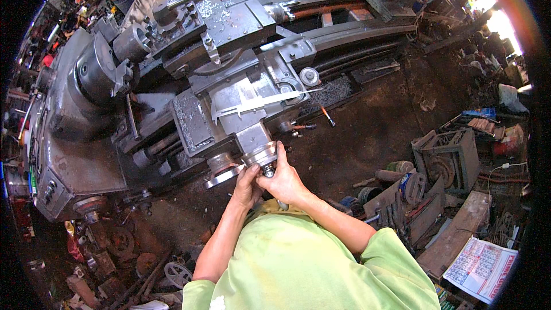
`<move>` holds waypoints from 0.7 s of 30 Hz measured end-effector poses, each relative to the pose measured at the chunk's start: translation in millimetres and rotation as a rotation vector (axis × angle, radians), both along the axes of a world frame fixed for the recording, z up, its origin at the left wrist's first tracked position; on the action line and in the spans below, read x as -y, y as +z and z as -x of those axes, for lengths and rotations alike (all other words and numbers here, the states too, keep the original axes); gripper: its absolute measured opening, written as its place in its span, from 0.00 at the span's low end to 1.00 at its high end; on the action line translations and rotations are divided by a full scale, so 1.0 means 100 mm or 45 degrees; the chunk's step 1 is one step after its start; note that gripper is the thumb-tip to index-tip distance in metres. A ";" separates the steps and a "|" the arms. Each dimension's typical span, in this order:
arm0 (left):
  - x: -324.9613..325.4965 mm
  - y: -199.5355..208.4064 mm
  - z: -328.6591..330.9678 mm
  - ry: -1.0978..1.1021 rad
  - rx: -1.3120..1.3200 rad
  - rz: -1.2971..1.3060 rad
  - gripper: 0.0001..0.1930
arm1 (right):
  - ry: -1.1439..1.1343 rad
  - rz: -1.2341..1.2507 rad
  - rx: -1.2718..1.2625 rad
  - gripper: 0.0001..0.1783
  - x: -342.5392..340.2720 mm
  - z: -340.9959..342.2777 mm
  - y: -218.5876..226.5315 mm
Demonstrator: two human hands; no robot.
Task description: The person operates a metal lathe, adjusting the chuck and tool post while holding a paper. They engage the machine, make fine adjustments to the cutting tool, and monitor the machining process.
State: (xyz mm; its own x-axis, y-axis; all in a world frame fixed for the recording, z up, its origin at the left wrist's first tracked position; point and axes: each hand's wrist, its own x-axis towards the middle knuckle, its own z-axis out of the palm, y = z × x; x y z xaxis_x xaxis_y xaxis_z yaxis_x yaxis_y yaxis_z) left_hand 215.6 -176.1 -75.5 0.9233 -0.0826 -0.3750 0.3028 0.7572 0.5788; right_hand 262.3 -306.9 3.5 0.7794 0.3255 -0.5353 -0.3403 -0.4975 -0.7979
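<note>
Both my hands are at the near side of a metal lathe's carriage, around a round silver dial collar (261,155) on a square block. My left hand (247,187) has its fingers closed at the collar's lower left edge. Along the right edge lies my right hand (285,182), one finger stretched up beside the rim and the rest curled near the shiny hub (268,169). A crank handle (282,204) hangs just below that hand. Just beyond the block, a steel caliper (258,103) rests across the carriage top. To the left is a handwheel (224,175).
The lathe chuck (94,72) and headstock (80,161) stand at the left. Metal chips (212,10) lie on the tool slide. A loose orange-tipped tool (328,116) lies right of the carriage. A metal frame (447,161), wooden boards (456,232) and a calendar sheet (481,267) lie at right.
</note>
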 end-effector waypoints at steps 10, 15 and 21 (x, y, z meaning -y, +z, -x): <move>-0.01 -0.02 0.02 -0.036 -0.058 -0.024 0.31 | 0.019 0.003 0.024 0.63 0.00 0.01 -0.03; -0.08 -0.05 0.19 -0.091 -0.226 -0.174 0.31 | 0.062 -0.280 0.057 0.56 0.29 -0.14 -0.28; -0.46 -0.21 0.89 -0.355 -0.436 -0.635 0.41 | -0.398 0.142 0.128 0.27 1.13 -0.92 -1.35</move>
